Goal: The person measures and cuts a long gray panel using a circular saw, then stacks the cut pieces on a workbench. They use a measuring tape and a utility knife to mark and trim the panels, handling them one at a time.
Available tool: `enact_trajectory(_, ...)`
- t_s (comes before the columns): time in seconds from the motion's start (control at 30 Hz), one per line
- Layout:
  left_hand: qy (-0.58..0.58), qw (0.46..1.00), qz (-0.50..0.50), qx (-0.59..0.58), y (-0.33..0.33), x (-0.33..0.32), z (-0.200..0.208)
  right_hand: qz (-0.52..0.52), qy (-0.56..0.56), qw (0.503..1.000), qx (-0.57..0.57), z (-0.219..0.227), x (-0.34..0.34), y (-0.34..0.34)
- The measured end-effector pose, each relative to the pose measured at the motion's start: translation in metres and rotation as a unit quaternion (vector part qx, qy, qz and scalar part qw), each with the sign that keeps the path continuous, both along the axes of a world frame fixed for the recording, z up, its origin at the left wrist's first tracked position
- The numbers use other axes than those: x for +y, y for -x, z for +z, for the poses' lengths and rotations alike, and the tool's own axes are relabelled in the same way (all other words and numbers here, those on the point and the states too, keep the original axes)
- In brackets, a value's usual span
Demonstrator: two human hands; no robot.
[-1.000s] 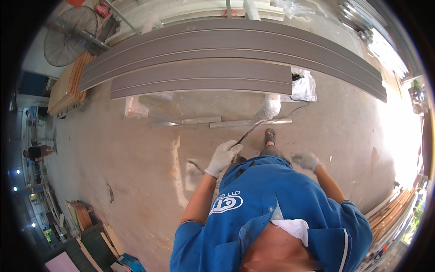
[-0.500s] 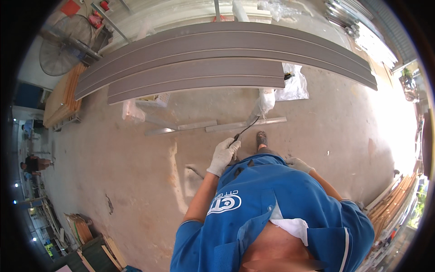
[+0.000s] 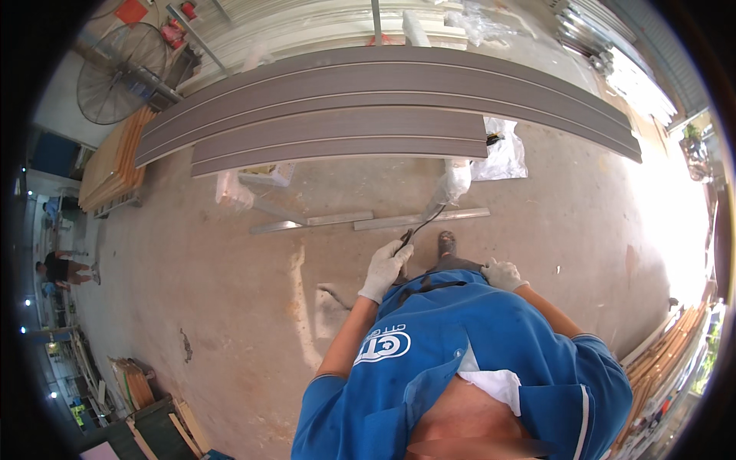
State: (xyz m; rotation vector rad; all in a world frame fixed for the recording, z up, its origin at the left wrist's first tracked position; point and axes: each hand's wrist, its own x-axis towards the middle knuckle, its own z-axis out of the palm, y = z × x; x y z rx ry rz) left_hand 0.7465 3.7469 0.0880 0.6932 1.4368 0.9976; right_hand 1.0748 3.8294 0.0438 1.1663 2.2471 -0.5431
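Observation:
My left hand (image 3: 386,270), in a pale work glove, is closed around a thin black tool (image 3: 408,236) in front of my waist. A slim dark length runs from it towards the plastic-wrapped support (image 3: 455,182); its exact kind cannot be made out. My right hand (image 3: 503,276), also gloved, lies against my right hip beside the shirt hem, fingers partly visible and nothing seen in them. Beyond my hands, a long grooved grey-brown panel (image 3: 383,78) and a shorter matching panel (image 3: 345,136) lie side by side across wrapped supports.
Metal bars (image 3: 422,218) of the stand run low across the floor before my foot. White plastic sheeting (image 3: 506,153) lies by the shorter panel's right end. At left are a large fan (image 3: 115,77) and stacked boards (image 3: 115,165); wood strips (image 3: 667,360) lie at right.
My right hand has come further out from behind the shirt at my hip. My left hand keeps its hold on the black tool, slightly raised. The panels appear slightly lower in view.

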Motion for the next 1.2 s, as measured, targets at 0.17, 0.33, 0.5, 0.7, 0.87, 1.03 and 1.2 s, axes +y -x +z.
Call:
enact_trajectory(0.17, 0.006, 0.999, 0.03, -0.036, 0.001, 0.002, -0.001, -0.013, 0.077, 0.988, -0.131, -0.063, 0.017, 0.014)
enact_trajectory(0.33, 0.005, 1.0, 0.03, -0.007, 0.0, -0.005, -0.009, -0.129, 0.061, 0.989, 0.045, -0.079, 0.008, 0.014)
enact_trajectory(0.5, 0.041, 0.999, 0.034, -0.003, 0.0, -0.016, -0.015, -0.177, 0.054, 0.971, 0.154, -0.038, -0.004, 0.027)
enact_trajectory(0.7, 0.043, 0.997, 0.006, -0.069, -0.006, -0.011, -0.013, 0.019, 0.1, 0.989, 0.112, -0.008, 0.001, 0.055)
enact_trajectory(0.87, 0.033, 0.996, 0.014, -0.076, -0.01, -0.004, -0.012, -0.023, 0.081, 0.984, 0.158, -0.028, -0.004, 0.052)
enact_trajectory(1.03, 0.031, 0.999, -0.029, -0.004, -0.003, -0.013, -0.009, -0.094, -0.026, 0.985, 0.142, -0.035, -0.012, 0.03)
enact_trajectory(1.2, 0.046, 0.999, -0.021, -0.002, 0.005, -0.021, -0.004, -0.001, -0.106, 0.99, 0.098, -0.004, -0.025, 0.006)
